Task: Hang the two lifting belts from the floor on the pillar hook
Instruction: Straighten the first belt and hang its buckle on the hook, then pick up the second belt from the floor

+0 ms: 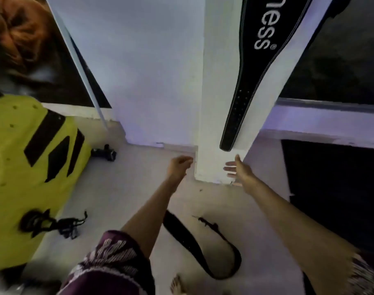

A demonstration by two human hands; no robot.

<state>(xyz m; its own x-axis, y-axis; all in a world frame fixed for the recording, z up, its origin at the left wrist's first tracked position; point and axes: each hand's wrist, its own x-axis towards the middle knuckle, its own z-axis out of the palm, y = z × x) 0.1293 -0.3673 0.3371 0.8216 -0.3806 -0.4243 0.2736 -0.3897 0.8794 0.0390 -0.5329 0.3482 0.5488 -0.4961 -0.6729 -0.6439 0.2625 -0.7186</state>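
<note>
A black lifting belt with white lettering (257, 60) hangs down the front of the white pillar (215, 116), its tip near the pillar's base. The hook is out of view above. A second black belt (194, 245) lies curled on the floor below my arms. My left hand (178, 166) hovers beside the pillar's lower left corner, fingers loosely curled and holding nothing. My right hand (239, 170) is spread in front of the pillar's base just under the hanging belt's tip, also holding nothing.
A yellow machine housing (22, 173) stands at the left, with black straps (54, 224) on the floor beside it. A small black object (105, 153) lies near the wall. A dark mat (335, 188) covers the floor at right. My bare foot (177, 286) shows at the bottom.
</note>
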